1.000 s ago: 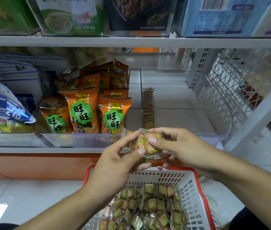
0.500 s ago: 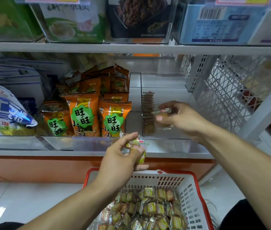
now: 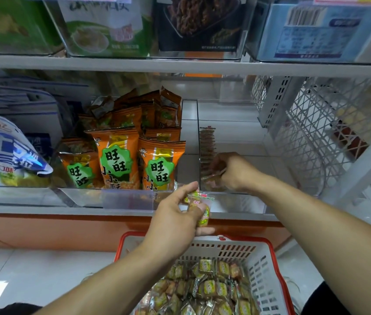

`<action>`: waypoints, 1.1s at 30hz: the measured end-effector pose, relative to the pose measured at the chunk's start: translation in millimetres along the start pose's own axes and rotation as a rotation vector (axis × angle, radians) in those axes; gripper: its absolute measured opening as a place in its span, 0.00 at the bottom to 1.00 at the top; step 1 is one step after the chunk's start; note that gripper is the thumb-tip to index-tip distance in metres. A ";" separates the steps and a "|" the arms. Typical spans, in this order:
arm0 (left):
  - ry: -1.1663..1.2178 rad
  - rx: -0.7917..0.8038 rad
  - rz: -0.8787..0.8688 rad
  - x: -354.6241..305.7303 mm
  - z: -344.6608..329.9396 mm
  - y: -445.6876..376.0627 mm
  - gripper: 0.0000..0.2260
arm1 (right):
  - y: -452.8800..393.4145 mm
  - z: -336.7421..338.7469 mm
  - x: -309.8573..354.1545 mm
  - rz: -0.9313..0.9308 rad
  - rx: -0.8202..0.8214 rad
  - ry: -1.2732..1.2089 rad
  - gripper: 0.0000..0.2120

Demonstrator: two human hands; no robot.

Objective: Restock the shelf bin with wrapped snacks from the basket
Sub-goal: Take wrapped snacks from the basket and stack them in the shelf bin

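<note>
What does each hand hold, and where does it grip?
Left hand: small clear-wrapped yellow snacks, pinched at their tops. Right hand: one wrapped snack, fingertips; grip point unclear.

Grey metal shelving (image 3: 180,67) with an orange base panel (image 3: 54,233) stands on pale glossy floor tiles (image 3: 32,276).

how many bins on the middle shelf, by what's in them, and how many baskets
Bin of blue and white bags: 1
Bin of orange snack bags: 1
Clear bin with a row of wrapped snacks: 1
Red-rimmed basket: 1
Total: 4
</note>
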State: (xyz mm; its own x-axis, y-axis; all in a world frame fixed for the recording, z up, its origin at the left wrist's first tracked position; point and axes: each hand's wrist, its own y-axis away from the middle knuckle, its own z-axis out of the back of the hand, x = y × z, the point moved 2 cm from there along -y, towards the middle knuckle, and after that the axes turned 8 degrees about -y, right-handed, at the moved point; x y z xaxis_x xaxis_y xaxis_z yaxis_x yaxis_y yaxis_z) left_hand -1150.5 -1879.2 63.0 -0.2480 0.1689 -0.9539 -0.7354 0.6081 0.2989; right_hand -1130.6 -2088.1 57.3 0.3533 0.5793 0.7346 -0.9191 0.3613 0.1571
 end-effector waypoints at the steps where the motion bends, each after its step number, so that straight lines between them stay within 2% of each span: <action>1: 0.002 0.003 -0.006 -0.3 0.1 0.0 0.20 | -0.5 0.4 -0.8 0.004 -0.014 0.024 0.17; 5: 0.006 0.012 -0.002 0.6 -0.1 -0.5 0.21 | -2.9 4.0 -4.8 -0.046 -0.075 0.123 0.18; 11: 0.045 0.019 0.039 0.4 -1.0 3.0 0.19 | 2.1 3.5 5.8 -0.030 0.011 0.328 0.19; 14: 0.084 -0.010 0.010 -1.8 0.5 9.1 0.18 | 12.6 18.2 19.8 0.035 -0.089 0.331 0.17; 16: 0.088 -0.041 -0.029 -2.7 4.4 14.0 0.17 | 30.1 27.5 28.8 0.131 -0.151 0.147 0.16; 17: 0.080 -0.055 -0.051 -3.3 6.6 16.6 0.17 | 43.8 29.4 33.6 0.163 -0.121 0.012 0.17; 19: 0.069 -0.080 -0.099 -4.8 9.2 21.3 0.16 | 75.1 23.6 39.8 0.157 0.076 -0.267 0.21; 21: 0.037 -0.076 -0.149 -7.8 9.5 25.4 0.17 | 99.2 10.5 39.2 0.130 0.211 -0.370 0.26; 24: -0.065 -0.041 -0.224 -10.1 9.7 27.7 0.28 | 112.8 -2.6 38.0 0.155 0.160 -0.401 0.25; 27: -0.011 -0.051 -0.225 -8.8 10.5 24.6 0.36 | 115.6 -0.7 35.7 0.116 0.120 -0.567 0.19; 30: 0.082 -0.073 -0.171 -8.9 9.3 20.9 0.25 | 116.2 4.6 32.9 0.044 0.131 -0.724 0.14; 33: 0.065 -0.099 -0.130 -10.0 9.4 19.5 0.13 | 115.9 7.6 34.4 0.000 0.153 -0.833 0.11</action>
State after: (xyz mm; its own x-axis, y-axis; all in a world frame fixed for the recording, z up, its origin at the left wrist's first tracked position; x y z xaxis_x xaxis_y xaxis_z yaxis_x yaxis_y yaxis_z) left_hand -1156.5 -1861.6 78.1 -0.1845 0.0413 -0.9820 -0.8219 0.5413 0.1772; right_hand -1226.3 -2031.8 105.8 0.1642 -0.1704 0.9716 -0.9539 0.2233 0.2004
